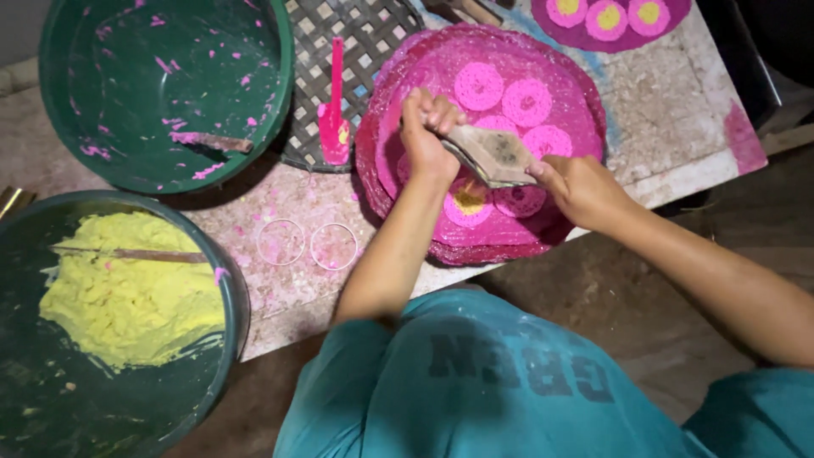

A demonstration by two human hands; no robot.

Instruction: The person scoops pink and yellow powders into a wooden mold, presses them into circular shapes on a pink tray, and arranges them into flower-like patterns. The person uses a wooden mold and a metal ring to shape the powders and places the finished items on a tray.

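Note:
My left hand (426, 136) and my right hand (577, 188) both grip a flat, worn grey scraper (492, 154), one at each end. They hold it just above a stack of round pink trays (407, 203). On the top tray lie several pink rice-paste discs (527, 102), and one disc with a yellow centre (468, 201) sits right under the scraper.
A green basin of yellow paste (127, 288) with a stick stands at lower left. A green basin smeared with pink (161, 85) is at upper left. A pink spatula (335, 119) lies on a woven mat, two metal rings (307, 244) on the table, and more discs (606, 17) at the back.

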